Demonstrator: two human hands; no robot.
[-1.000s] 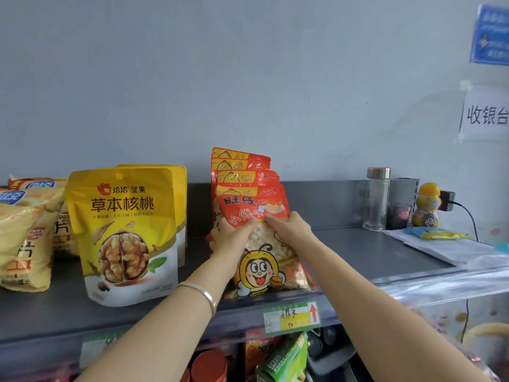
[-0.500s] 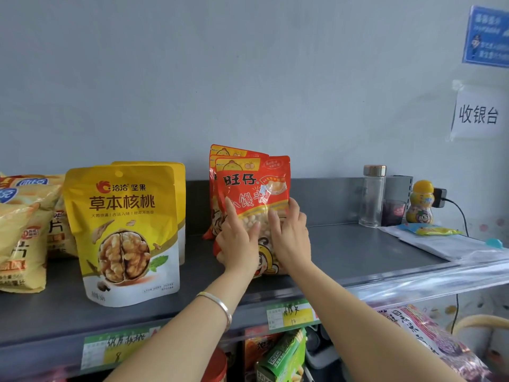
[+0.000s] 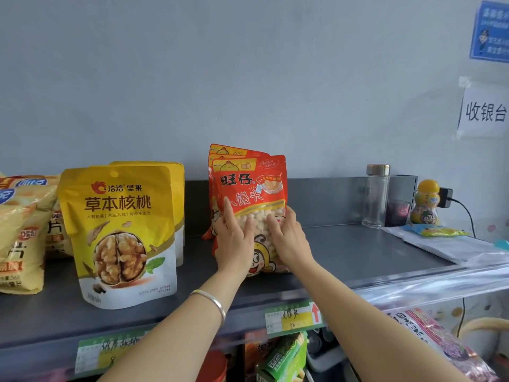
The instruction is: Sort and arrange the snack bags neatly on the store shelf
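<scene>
A red snack bag (image 3: pixel 252 188) with a cartoon face stands upright on the grey shelf (image 3: pixel 344 252), at the front of a row of matching red bags (image 3: pixel 234 151) behind it. My left hand (image 3: pixel 234 241) lies flat on the bag's lower left front, fingers straight. My right hand (image 3: pixel 289 238) presses its lower right front, fingers spread. To the left stands a yellow walnut bag (image 3: pixel 121 235) with a second one (image 3: pixel 177 205) behind it. Pale yellow chip bags (image 3: pixel 22 238) lean at the far left.
A clear bottle (image 3: pixel 376 197), a dark cup (image 3: pixel 398 213) and a yellow toy bottle (image 3: pixel 425 202) stand at the shelf's back right, with a flat plastic packet (image 3: pixel 440 244) beside them. Price tags (image 3: pixel 294 317) line the shelf edge. More goods sit on the shelf below.
The front red bag was lying tilted forward in both hands; it has been raised upright and pushed back against the row. Both hands now lie flat on its front.
</scene>
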